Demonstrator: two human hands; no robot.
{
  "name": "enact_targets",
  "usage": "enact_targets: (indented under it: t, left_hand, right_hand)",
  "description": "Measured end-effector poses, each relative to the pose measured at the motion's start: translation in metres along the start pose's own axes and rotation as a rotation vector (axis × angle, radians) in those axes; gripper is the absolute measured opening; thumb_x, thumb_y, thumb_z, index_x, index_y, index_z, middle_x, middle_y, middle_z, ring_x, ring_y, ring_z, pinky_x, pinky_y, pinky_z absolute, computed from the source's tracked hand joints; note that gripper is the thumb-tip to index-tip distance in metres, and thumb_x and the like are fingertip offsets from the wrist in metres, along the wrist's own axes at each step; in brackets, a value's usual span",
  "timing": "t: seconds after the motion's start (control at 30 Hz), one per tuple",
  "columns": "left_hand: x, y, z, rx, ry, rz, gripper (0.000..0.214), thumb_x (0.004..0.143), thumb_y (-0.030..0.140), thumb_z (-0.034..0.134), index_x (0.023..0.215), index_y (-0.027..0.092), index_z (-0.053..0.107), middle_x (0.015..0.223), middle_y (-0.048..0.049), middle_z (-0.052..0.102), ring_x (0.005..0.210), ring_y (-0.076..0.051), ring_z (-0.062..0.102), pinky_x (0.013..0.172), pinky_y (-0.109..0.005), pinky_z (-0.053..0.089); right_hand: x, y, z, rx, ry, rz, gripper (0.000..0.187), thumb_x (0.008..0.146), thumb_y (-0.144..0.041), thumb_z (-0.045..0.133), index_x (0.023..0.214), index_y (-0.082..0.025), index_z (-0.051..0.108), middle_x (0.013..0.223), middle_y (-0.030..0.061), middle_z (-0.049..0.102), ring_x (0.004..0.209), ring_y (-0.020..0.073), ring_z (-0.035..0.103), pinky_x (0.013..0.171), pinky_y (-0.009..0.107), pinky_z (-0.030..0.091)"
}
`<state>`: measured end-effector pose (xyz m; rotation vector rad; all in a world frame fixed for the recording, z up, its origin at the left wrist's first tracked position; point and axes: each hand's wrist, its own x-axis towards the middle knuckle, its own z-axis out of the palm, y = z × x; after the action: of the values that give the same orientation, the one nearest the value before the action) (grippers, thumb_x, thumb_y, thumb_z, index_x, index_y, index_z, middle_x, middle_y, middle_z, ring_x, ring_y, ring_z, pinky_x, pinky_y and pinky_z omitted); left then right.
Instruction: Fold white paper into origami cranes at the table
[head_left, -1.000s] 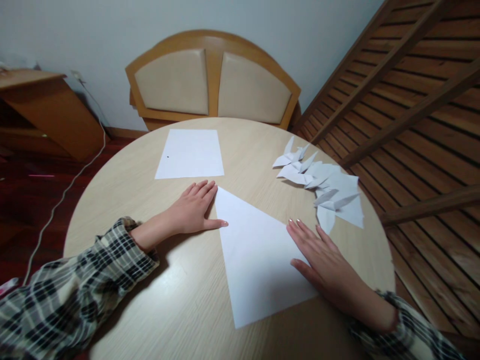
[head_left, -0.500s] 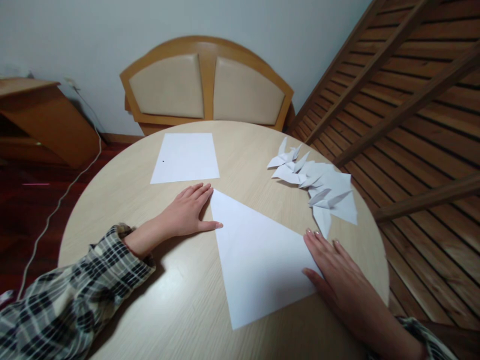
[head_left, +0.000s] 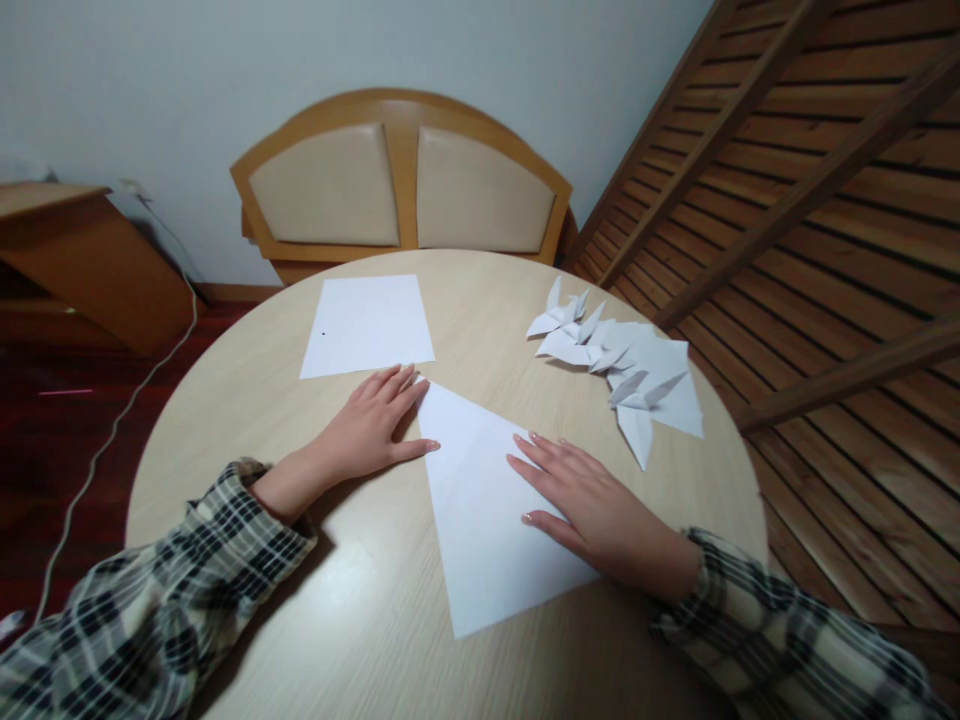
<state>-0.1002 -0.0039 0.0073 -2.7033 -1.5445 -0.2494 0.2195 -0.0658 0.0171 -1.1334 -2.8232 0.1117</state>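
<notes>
This looks like a room in a home, used as a dining or sitting corner. A round table point(head_left: 360, 620) with a pale wood-grain top stands near. At its far side is a chair point(head_left: 403, 112) with a curved wooden frame and cream padded back. A wooden cabinet point(head_left: 97, 270) sits far left against a plain painted wall point(head_left: 450, 50), and a white cable point(head_left: 112, 430) trails over the dark red floor point(head_left: 45, 460). Slatted brown woodwork point(head_left: 810, 210) slopes up on the right.

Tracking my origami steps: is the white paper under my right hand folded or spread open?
Folded. The white paper has a triangular outline, unlike the rectangular white sheet behind it; the right hand lies flat on it.
</notes>
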Motion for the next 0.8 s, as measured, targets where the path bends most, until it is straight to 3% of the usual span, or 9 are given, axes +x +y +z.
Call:
enact_targets:
  t: [0.1,0.2,0.4,0.63,0.8]
  left_hand:
    - [0.001,0.000,-0.002,0.044,0.077,-0.070,0.075,0.088,0.066,0.046,0.141,0.013,0.044,0.153,-0.0198,0.035,0.140,-0.037,0.031,0.112,-0.052,0.028]
    - [0.003,0.002,-0.006,0.030,0.127,-0.111,0.057,0.093,0.055,0.046,0.130,0.013,0.055,0.142,-0.0193,0.049,0.131,-0.035,0.042,0.107,-0.051,0.036]
    - [0.004,0.012,-0.016,-0.144,0.115,0.035,0.035,0.098,0.043,0.044,0.106,0.018,0.067,0.113,-0.0106,0.067,0.106,-0.026,0.057,0.095,-0.044,0.046]
    - [-0.006,0.048,-0.022,-0.225,0.000,0.292,0.034,0.098,0.037,0.043,0.119,0.019,0.063,0.105,-0.0105,0.064,0.097,-0.024,0.055,0.084,-0.039,0.047]
    - [-0.013,0.067,-0.019,-0.100,-0.003,0.279,0.040,0.098,0.044,0.042,0.127,0.022,0.058,0.112,-0.0117,0.062,0.096,-0.027,0.054,0.082,-0.043,0.046]
  right_hand:
    - [0.003,-0.005,-0.001,-0.020,-0.012,0.037,0.051,0.097,-0.044,0.048,0.142,-0.022,0.047,0.151,0.0126,0.042,0.136,0.0279,0.042,0.104,0.049,0.042]
    - [-0.001,-0.015,-0.003,-0.027,0.017,0.051,0.047,0.096,-0.040,0.050,0.139,-0.022,0.050,0.147,0.0126,0.047,0.129,0.0288,0.049,0.099,0.049,0.044]
    - [-0.002,-0.033,-0.004,-0.048,0.038,0.012,0.038,0.098,-0.022,0.042,0.132,-0.013,0.055,0.136,0.0156,0.056,0.113,0.0284,0.055,0.095,0.048,0.047]
    - [0.013,-0.036,-0.004,-0.034,0.024,0.031,0.047,0.086,-0.003,0.043,0.131,-0.005,0.056,0.140,0.0189,0.052,0.113,0.0293,0.053,0.100,0.048,0.045]
    - [0.029,-0.010,-0.016,0.215,0.015,-0.027,0.043,0.086,-0.003,0.043,0.119,-0.019,0.066,0.128,0.0092,0.063,0.115,0.0214,0.054,0.101,0.041,0.045]
